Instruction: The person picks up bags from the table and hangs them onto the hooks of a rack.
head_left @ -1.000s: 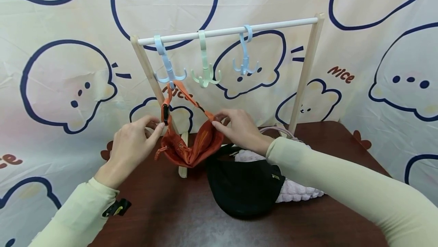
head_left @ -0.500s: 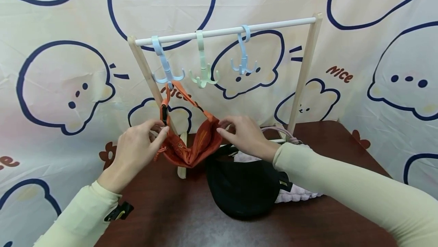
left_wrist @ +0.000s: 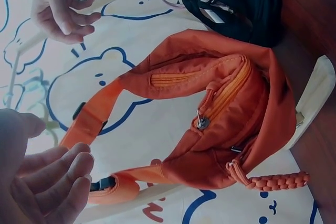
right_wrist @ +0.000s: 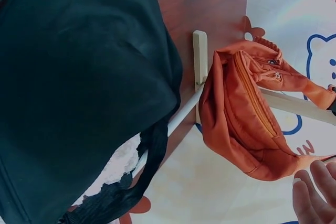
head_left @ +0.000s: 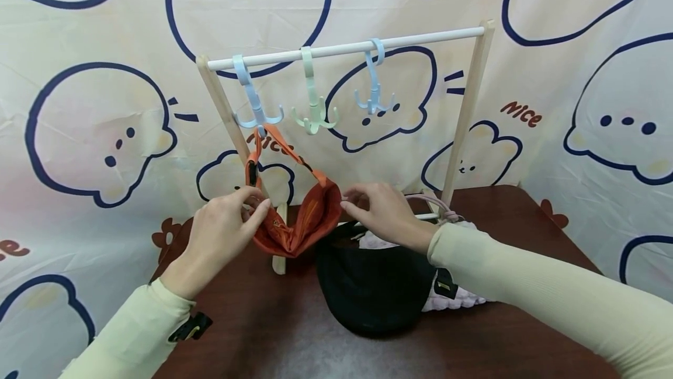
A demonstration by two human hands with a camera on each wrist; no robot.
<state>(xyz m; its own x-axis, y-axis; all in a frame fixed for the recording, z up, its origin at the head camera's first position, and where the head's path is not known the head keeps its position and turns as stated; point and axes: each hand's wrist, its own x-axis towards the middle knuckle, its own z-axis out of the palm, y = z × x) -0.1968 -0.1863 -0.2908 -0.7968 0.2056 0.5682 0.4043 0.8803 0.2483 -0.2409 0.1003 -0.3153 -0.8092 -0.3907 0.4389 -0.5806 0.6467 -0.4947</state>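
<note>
A white bar point(head_left: 420, 37) on a wooden stand point(head_left: 465, 122) crosses the upper middle of the frame, carrying a blue hook point(head_left: 252, 96) at left, a green hook point(head_left: 312, 96) at centre and a second blue hook point(head_left: 374, 87) to the right. Left of centre, an orange bag point(head_left: 312, 221) hangs by its strap point(head_left: 282, 144) from the leftmost hook. The left hand point(head_left: 226, 227) overlaps the bag's left side; the right hand point(head_left: 386, 212) is just beside its right edge. At lower centre a black bag point(head_left: 373, 291) sits on the brown table point(head_left: 294, 332), partly covering a pale fluffy thing point(head_left: 456, 299)

backdrop point(head_left: 349, 11): pale, cartoon-printed | table point(head_left: 294, 320): reddish-brown, soft glare
</note>
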